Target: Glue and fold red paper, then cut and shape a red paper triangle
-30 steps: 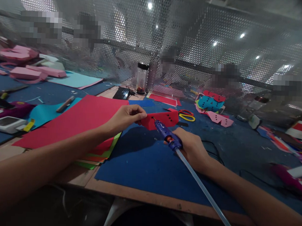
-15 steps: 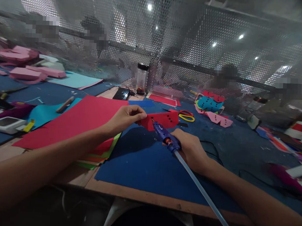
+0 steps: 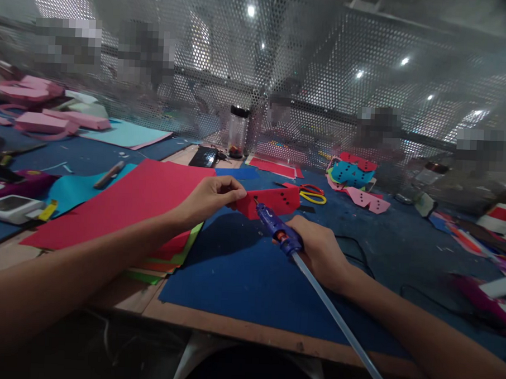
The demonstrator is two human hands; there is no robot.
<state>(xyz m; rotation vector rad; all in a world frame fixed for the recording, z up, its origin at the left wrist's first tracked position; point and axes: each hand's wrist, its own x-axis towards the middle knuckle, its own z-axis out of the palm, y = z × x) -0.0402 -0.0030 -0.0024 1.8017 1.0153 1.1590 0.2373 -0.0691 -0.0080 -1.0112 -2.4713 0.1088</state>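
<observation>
Between its thumb and fingers, my left hand (image 3: pixel 217 194) pinches the left end of a folded red paper piece (image 3: pixel 273 200) with black dots on it. My right hand (image 3: pixel 317 245) is wrapped round a blue hot glue gun (image 3: pixel 276 227). A long translucent glue stick (image 3: pixel 339 322) sticks out of the gun's back end. The nozzle points at a black dot near the paper's left end; I cannot tell whether it touches. Beneath my left forearm lies a large red sheet (image 3: pixel 130 201) on a stack of coloured paper.
Scissors (image 3: pixel 313 199) with red and yellow handles lie behind the red piece. Farther right are a dotted blue paper shape (image 3: pixel 353 174) and a dotted pink strip (image 3: pixel 367 200). A clear jar (image 3: pixel 237 133) stands by the perforated metal screen (image 3: pixel 309 63). A black cord (image 3: pixel 359 253) runs beside my right hand.
</observation>
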